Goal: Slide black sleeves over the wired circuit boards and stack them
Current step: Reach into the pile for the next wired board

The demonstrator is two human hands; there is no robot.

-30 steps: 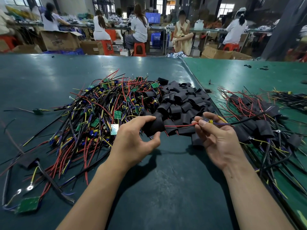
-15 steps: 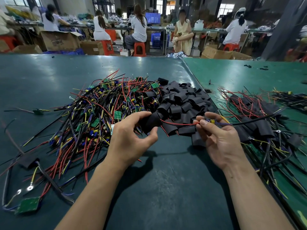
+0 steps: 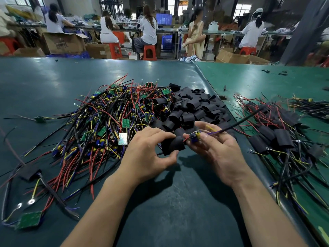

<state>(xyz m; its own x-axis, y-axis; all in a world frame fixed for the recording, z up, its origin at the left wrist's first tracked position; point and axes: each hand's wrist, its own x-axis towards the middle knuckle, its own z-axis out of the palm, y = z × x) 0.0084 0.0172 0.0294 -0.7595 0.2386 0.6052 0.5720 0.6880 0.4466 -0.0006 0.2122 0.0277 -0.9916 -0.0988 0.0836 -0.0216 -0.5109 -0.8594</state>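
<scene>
On the green table [image 3: 53,82] lies a big tangle of wired boards [image 3: 110,122] beside a heap of black sleeves [image 3: 194,107]. Over its near edge, the left hand [image 3: 149,154] grips one black sleeve [image 3: 173,144]; the right hand [image 3: 219,148] pinches a wired circuit board [image 3: 195,136] at its mouth.

From my feed, two bare forearms rise from the bottom edge of the head view, one on each side. No sleeve, cuff or glove shows on either; both arms are uncovered from the lower edge of the picture to the fingertips. My left hand [image 3: 148,154] carries no ring, watch or band that I can make out, and my right hand [image 3: 216,152] is likewise unadorned at the wrist and along the fingers. The fingernails that show are short and unpainted. No clothing enters the view.
</scene>
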